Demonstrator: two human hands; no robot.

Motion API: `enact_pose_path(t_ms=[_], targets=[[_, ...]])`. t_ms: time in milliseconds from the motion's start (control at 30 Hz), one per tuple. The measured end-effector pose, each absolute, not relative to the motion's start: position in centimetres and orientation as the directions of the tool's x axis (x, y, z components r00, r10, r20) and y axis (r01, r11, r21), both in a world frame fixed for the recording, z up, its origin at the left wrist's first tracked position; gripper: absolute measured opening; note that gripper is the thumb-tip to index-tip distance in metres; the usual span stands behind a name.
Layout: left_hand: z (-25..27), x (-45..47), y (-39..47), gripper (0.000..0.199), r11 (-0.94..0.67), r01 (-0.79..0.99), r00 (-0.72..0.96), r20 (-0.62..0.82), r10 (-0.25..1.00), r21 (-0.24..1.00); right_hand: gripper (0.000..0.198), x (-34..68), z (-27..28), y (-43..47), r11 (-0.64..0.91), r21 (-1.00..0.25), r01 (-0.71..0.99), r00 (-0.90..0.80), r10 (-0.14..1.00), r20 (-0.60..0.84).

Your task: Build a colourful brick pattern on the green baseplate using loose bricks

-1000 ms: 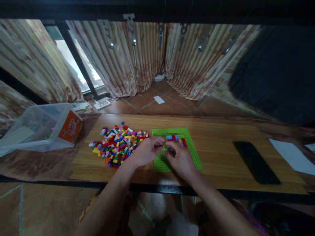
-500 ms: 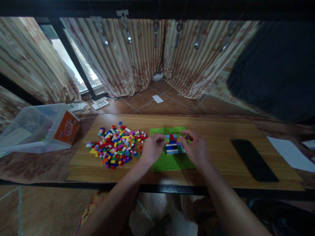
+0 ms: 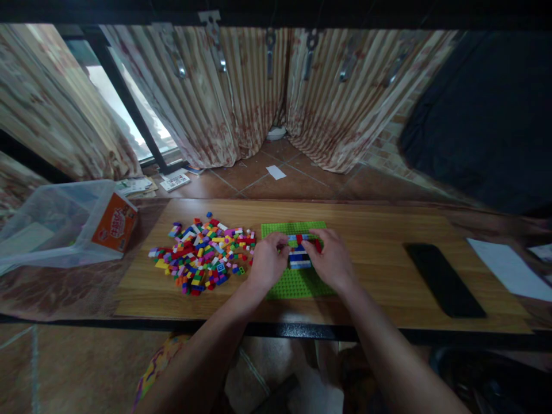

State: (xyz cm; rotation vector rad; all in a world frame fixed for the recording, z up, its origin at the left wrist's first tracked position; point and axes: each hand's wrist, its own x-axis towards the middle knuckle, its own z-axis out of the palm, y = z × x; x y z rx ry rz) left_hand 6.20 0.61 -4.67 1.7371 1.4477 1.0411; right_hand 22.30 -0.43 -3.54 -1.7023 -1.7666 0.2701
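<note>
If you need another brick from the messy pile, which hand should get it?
Probably the left hand: it's at the side of the green baseplate nearest the loose bricks. The right hand is farther away, toward the other side.

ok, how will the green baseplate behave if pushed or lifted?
Pushed, the green baseplate would probably slide rather than tip: it lies flat and low on the wooden board. Lifted, it may flex a little, since it looks like a thin sheet. It might sag toward the far side, where most of its bricks seem to sit.
</note>
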Motion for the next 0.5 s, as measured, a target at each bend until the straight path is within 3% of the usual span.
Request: enact_pose_path(t_ms=[300,500], targets=[[-3.8,5.9,0.7,0.020,-0.138,0.480,0.081,0.113,0.990,0.866,0.052,21.0,-4.4,0.7,-0.054,-0.528,0.848,0.175,0.968,0.182],[-3.8,6.1,1.1,0.016,-0.110,0.520,0.081,0.080,0.994,0.847,0.050,20.8,-4.7,0.8,-0.052,-0.511,0.858,0.159,0.973,0.168]])
